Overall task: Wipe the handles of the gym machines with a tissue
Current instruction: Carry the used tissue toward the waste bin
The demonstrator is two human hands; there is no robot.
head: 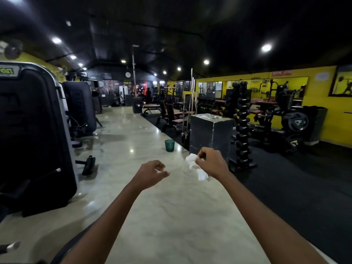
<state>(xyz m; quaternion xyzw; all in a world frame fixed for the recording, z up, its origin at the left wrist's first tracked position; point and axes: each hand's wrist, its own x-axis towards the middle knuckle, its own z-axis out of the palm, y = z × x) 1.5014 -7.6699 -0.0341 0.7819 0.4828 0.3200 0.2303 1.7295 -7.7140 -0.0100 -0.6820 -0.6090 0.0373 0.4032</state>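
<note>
right hand [212, 161]: raised over the pale floor, fingers closed around a crumpled white tissue [196, 167] that sticks out above and below the grip.
left hand [150, 173]: beside the tissue but apart from it, loosely curled, thumb and fingers not meeting, holding nothing.
green bin [169, 145]: on the floor beyond the tissue, just left of the black block [210, 133].
dumbbell rack [242, 126]: right of the tissue, behind the block.
black machine [36, 138]: far left of the tissue, touched by neither hand.
</note>
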